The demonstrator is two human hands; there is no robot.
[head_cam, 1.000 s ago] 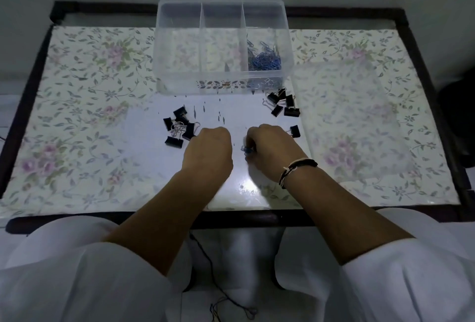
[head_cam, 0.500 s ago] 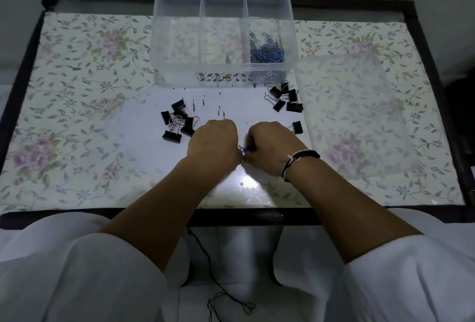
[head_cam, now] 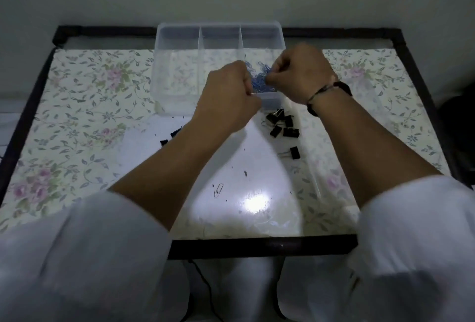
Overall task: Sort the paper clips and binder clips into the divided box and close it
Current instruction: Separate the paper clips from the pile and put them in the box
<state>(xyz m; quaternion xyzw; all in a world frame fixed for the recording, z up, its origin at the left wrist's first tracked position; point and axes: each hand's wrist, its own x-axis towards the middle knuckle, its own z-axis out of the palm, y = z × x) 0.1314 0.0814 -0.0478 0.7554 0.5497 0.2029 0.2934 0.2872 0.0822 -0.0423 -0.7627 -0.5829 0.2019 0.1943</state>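
Your left hand [head_cam: 227, 98] and right hand [head_cam: 299, 73] hover curled over the box [head_cam: 180, 46] at 12 o'clock, above its paper clips [head_cam: 259, 82]; what they pinch, I cannot tell.

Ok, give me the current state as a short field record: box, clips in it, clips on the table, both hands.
box: clear divided box, three compartments, open, at the back of the table
box contents: blue paper clips in the right compartment; the other two look empty
binder clips: black cluster on the table near the box, a few more by the left forearm
loose paper clip: one near the front
left hand: fingers curled, over the box front; contents not visible
right hand: fingers curled, over the right compartment; contents not visible
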